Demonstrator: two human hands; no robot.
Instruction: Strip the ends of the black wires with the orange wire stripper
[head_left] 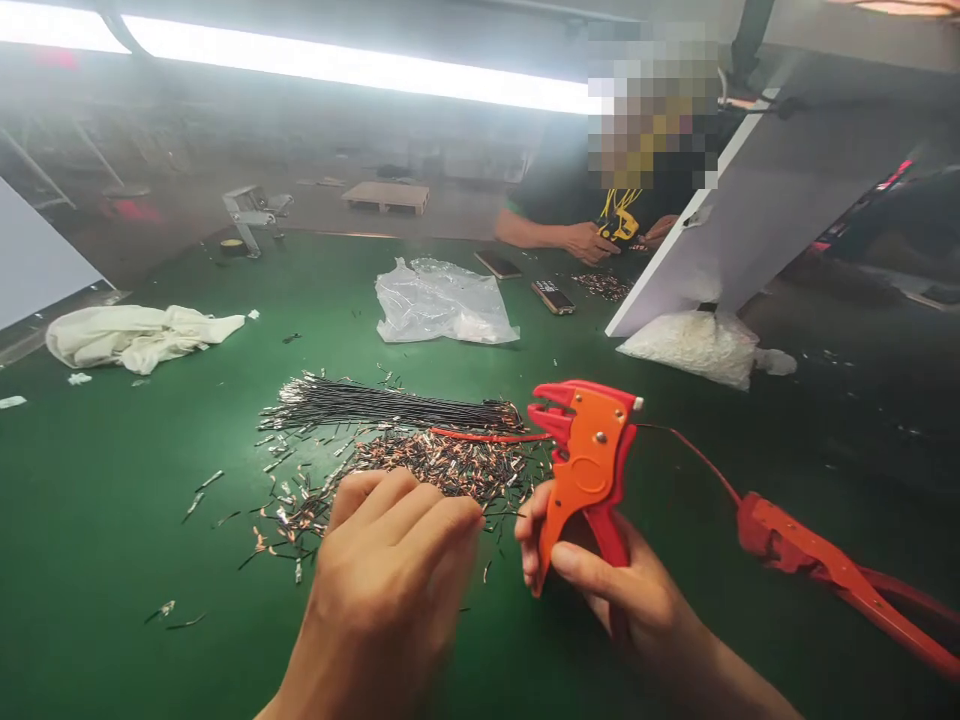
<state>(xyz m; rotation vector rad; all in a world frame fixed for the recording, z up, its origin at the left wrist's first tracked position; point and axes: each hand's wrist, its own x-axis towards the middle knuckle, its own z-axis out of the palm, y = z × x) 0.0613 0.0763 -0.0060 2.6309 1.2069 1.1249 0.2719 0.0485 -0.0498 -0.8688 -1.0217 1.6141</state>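
My right hand (637,590) is wrapped around the handles of an orange and red wire stripper (589,450), which stands upright with its red jaws pointing left. My left hand (394,560) is beside it, back up, fingers curled together; whatever they pinch, if anything, is hidden. Just beyond the left hand lies a heap of short black wire scraps (450,460) with copper showing. A bundle of black wires (390,403) with metal ends at the left lies behind the heap. Between bundle and heap runs a thin red strip (487,436) reaching the stripper.
A second orange and red wire stripper (832,560) lies at right. A clear plastic bag (442,300), two phones (553,297), a white cloth (142,335) and a filled bag (694,345) lie farther back. Across the green table (187,440), a person holds a yellow tool (619,226).
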